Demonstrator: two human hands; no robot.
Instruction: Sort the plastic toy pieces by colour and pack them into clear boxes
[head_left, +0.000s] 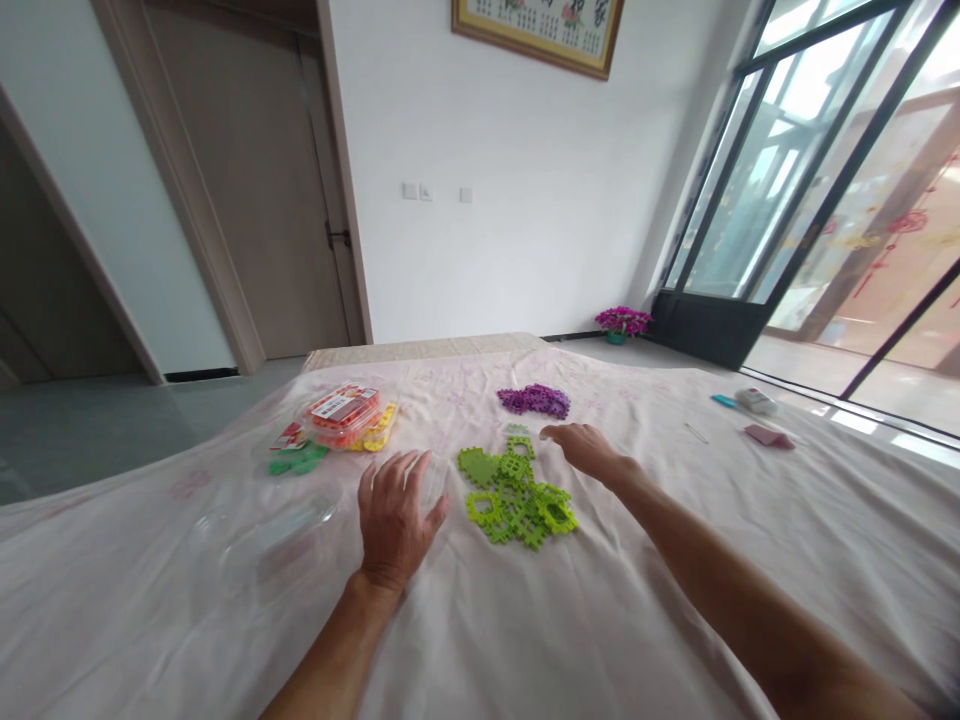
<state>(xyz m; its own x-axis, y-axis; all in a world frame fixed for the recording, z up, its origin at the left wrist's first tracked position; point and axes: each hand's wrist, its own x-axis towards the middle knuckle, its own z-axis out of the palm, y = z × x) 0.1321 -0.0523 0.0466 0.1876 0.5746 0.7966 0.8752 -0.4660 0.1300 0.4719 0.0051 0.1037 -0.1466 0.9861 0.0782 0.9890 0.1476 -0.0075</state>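
My left hand (395, 515) rests palm down on the cloth, fingers spread, holding nothing. By its fingertips lies a clear plastic piece (434, 478), hard to make out. To its right is a loose pile of lime-green interlocking plastic building pieces (517, 500). My right hand (581, 450) reaches in from the right above the pile's far end. Its fingers stretch leftward with nothing visible in them, and their undersides are hidden. A pale, blurred green piece (517, 430) lies just left of its fingertips. Beyond it sits a heap of purple pieces (534, 400).
Left on the pink-white cloth (675, 600) stand a clear box of orange pieces (346, 412), yellow pieces (379, 430) and green pieces (298, 458). An empty clear container (277, 535) lies nearer. A pink folded item (769, 437) and small packet (755, 401) are at right.
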